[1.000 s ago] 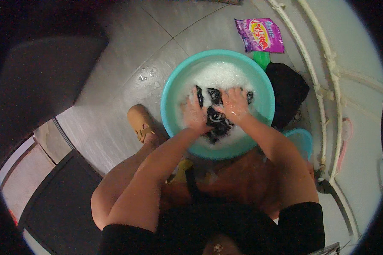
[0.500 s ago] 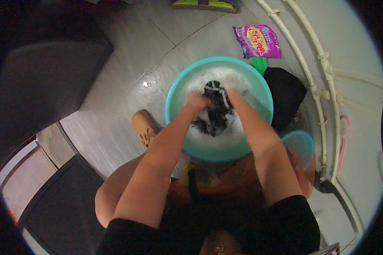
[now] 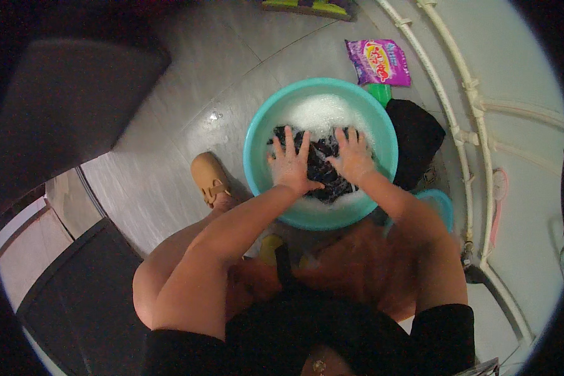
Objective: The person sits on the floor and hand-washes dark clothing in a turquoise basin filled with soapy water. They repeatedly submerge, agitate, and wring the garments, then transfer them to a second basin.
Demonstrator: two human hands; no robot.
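Beyond the basin (image 3: 257,141), a red-lettered purple packet (image 3: 378,62).

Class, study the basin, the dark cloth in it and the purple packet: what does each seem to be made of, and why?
Basin: probably plastic, smooth, by its even turquoise colour and rounded form.
Dark cloth: fabric, wet-looking, by its bunched folds; the fibre can't be told.
Purple packet: likely thin plastic film, perhaps glossy, by its printed, creased surface.

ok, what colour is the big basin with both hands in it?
The big basin is turquoise; it shows best in the head view.
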